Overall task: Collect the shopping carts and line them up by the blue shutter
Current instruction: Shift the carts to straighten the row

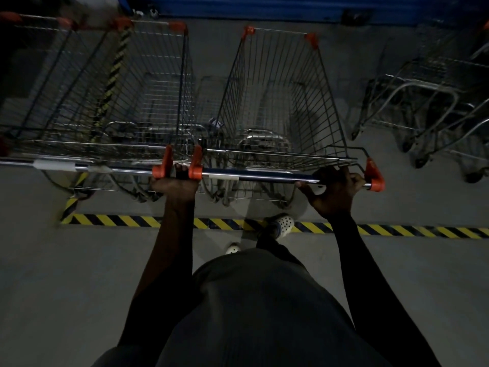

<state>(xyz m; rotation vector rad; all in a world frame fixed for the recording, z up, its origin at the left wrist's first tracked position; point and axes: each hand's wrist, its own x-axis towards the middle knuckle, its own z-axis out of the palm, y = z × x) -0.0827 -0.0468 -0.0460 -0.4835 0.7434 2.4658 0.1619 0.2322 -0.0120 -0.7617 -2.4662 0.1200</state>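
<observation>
Left hand [176, 182] and right hand [334, 188] hold the cart [277, 96] handle tight, likely parking it by the blue shutter [264, 5] up top; next push it level with the left cart [148, 88].

Dim, underexposed view; edges dark, blurred, wide-angle-bent.

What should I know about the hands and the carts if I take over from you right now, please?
Left hand grips between the orange handle ends of the middle cart and the right cart.
Right hand grips the right cart's handle.
Both carts face the blue shutter, side by side, beyond the striped tape.
To do: the skewed carts on the far right likely need lining up.
</observation>
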